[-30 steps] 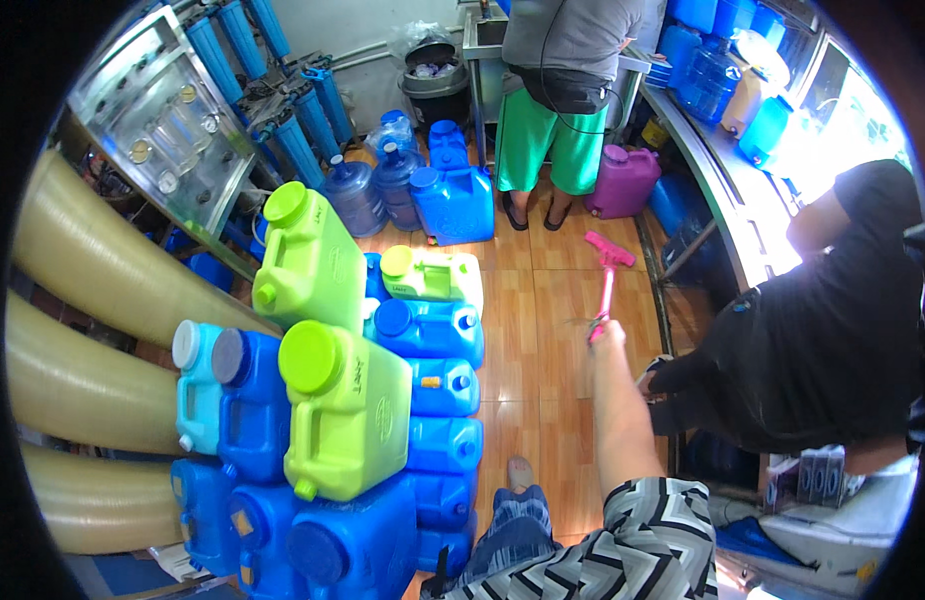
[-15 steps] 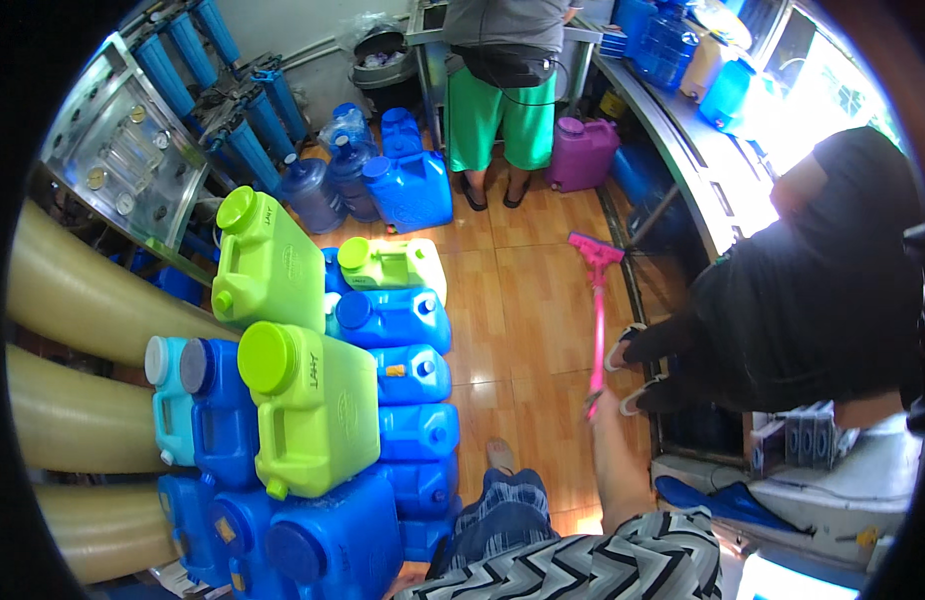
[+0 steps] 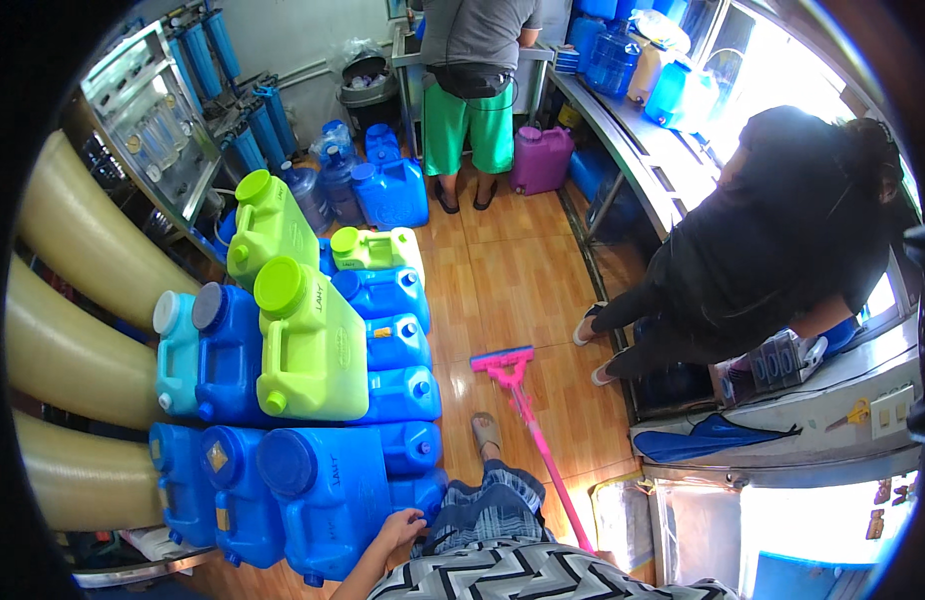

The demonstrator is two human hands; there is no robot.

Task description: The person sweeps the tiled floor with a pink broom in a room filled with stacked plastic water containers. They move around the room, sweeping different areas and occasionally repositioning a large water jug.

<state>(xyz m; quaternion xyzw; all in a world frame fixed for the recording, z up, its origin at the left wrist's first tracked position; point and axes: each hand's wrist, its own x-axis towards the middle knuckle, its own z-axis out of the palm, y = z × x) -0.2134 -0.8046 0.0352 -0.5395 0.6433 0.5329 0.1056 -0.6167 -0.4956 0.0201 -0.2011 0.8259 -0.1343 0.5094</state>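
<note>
A pink sponge mop (image 3: 543,455) slants across the tiled floor, its wide head with a blue strip lying ahead of my foot. My right hand (image 3: 605,556) is at the top end of the handle, low in the view and mostly hidden by my patterned shirt; it appears closed on the handle. My left hand (image 3: 401,528) hangs at my left side, fingers loosely bent with nothing seen in them. Beside it stands a large blue water jug (image 3: 328,500). A lime green jug (image 3: 313,345) rests above other blue jugs farther forward.
Stacked jugs fill the left side, near big tan tanks (image 3: 83,380). A person in green shorts (image 3: 468,130) stands at a far counter beside a purple jug (image 3: 541,160). Another person in black (image 3: 773,230) stands at right by a long metal counter (image 3: 633,150).
The mop has been drawn back toward me, and its head now lies much nearer. My right arm has pulled in to my body. My left hand has come into view.
</note>
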